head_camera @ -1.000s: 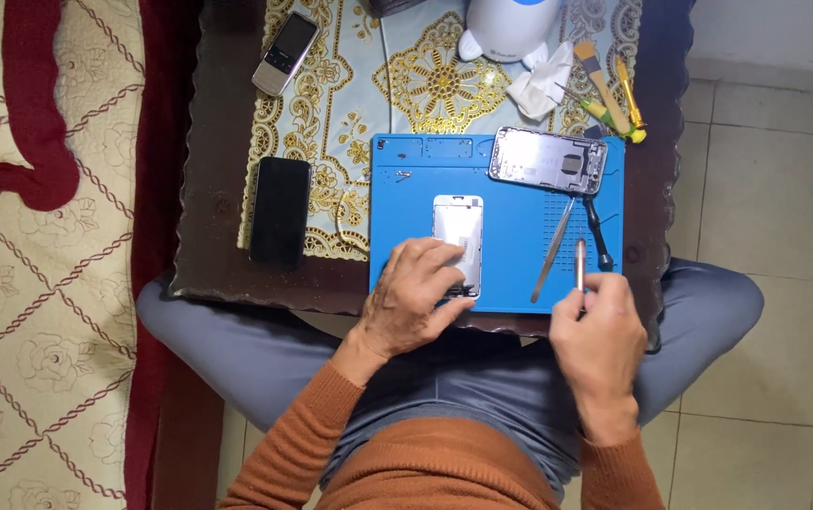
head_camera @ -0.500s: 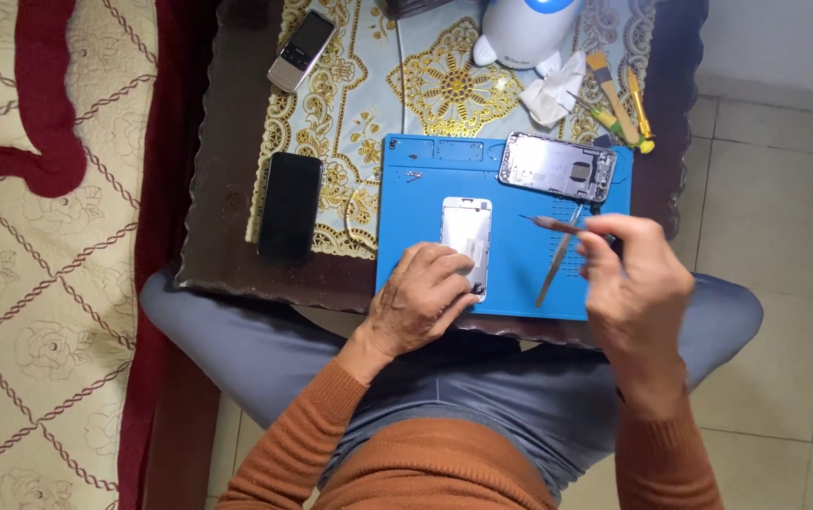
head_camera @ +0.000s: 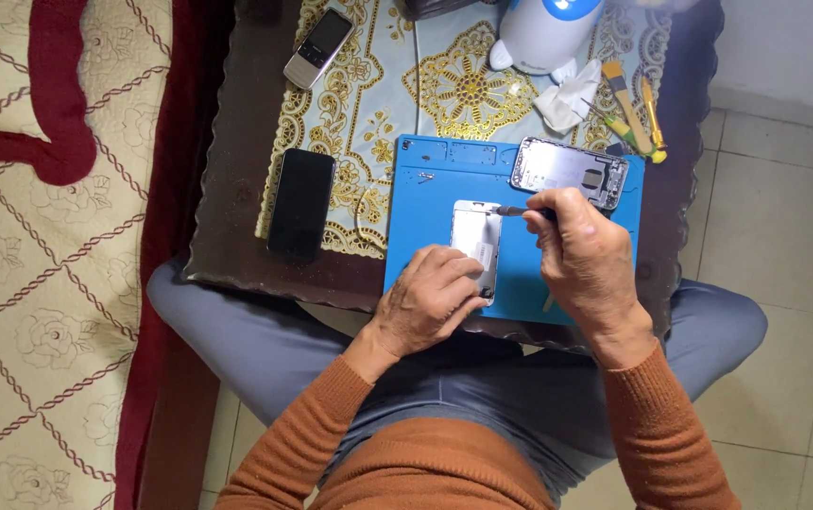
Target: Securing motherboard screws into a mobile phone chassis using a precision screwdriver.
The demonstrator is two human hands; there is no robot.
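The left hand (head_camera: 430, 297) rests on the blue work mat (head_camera: 425, 217), its fingers bent and pressing on the lower end of a silvery phone screen panel (head_camera: 477, 236) that lies face down near the mat's middle. The right hand (head_camera: 584, 257) has its fingers closed around a thin dark tool (head_camera: 512, 211), whose tip touches the panel's upper right edge. An opened phone housing (head_camera: 569, 172) lies on the mat's upper right corner. Left of the mat, on the table (head_camera: 236, 189), sits a black phone (head_camera: 300, 203); farther up lies 1 keypad phone (head_camera: 319, 48). Beyond the mat are a white-and-blue device (head_camera: 543, 33), crumpled tissue (head_camera: 567, 99) and yellow-handled tools (head_camera: 638, 118).
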